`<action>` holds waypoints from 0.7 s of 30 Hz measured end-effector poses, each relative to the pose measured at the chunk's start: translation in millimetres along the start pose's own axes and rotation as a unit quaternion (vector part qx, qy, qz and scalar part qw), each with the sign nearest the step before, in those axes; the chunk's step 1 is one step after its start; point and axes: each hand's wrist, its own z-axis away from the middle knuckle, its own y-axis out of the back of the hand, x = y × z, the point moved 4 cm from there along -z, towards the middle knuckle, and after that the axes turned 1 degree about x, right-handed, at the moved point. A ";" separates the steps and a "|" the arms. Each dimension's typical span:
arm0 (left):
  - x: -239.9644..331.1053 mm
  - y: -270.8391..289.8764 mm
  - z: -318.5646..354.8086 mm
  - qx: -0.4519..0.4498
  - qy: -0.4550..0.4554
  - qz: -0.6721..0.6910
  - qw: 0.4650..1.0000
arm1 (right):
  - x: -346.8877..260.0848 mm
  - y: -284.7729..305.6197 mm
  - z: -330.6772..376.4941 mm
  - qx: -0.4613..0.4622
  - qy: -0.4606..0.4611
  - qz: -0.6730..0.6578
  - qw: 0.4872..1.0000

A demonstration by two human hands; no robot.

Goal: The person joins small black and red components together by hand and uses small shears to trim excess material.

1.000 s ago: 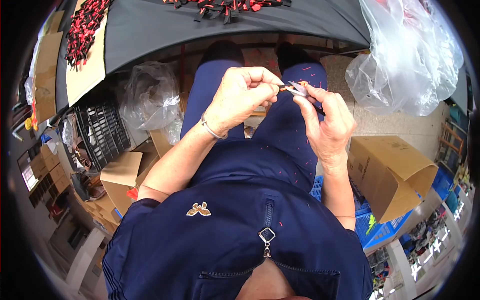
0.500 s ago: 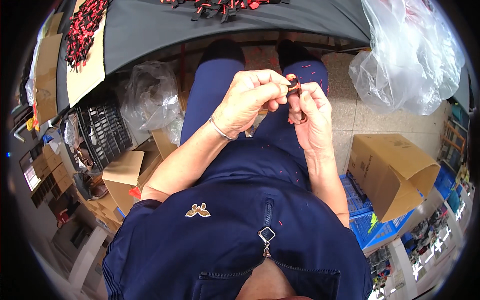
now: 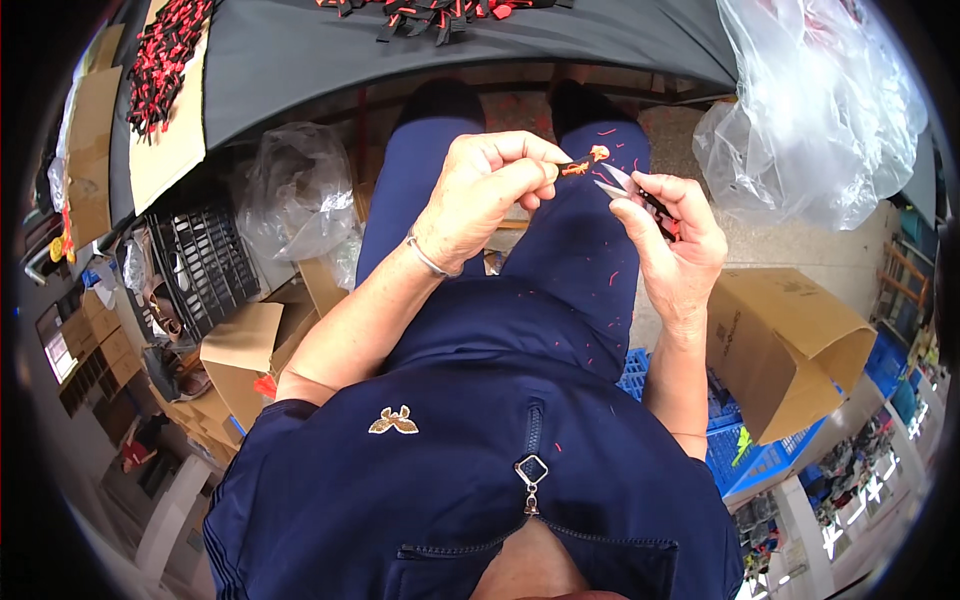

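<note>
Left hand (image 3: 487, 195) curled, fingers closed together, thumb and forefinger pinching a small red-and-black piece (image 3: 585, 163) at its near end. The piece sticks out to the right, held above the lap, over the right thigh. A thin bracelet (image 3: 428, 257) sits on the left wrist.

Right hand (image 3: 675, 245) closed around a small pair of snips (image 3: 628, 187); the metal blades point left, tips just beside the red-and-black piece, apart from it by a sliver. Whether the blades are parted cannot be told.

Containers: clear plastic bag (image 3: 815, 120) upper right, contents not readable. Second crumpled clear bag (image 3: 290, 190) to the left, beside a black slatted crate (image 3: 200, 260). Open cardboard box (image 3: 785, 345) at right, interior mostly hidden. Blue plastic crate (image 3: 740, 455) partly under it. More cardboard boxes (image 3: 240, 350) lower left.

Grey table (image 3: 400, 50) edge runs across the top, with a heap of red and black pieces (image 3: 440, 12) on it and more on a cardboard sheet (image 3: 165, 90). Red thread scraps (image 3: 610, 275) dot the dark blue trousers. Hands work in the open space between table edge and torso; boxes crowd both sides.
</note>
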 end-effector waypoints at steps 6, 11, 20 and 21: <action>2.2 -0.9 -2.4 -0.012 0.004 -0.018 1.000 | -8.7 0.6 -12.0 -0.033 0.100 0.107 0.989; 5.6 -0.4 -5.8 -0.036 0.021 -0.048 0.998 | -13.6 -0.5 -18.0 -0.064 0.174 0.164 0.969; -0.1 7.2 -18.1 -0.117 0.072 -0.015 0.990 | -15.8 -1.4 -24.2 -0.112 0.245 0.253 0.929; -1.6 7.2 -18.7 -0.129 0.077 -0.001 0.989 | -13.6 -1.3 -24.7 -0.123 0.230 0.257 0.931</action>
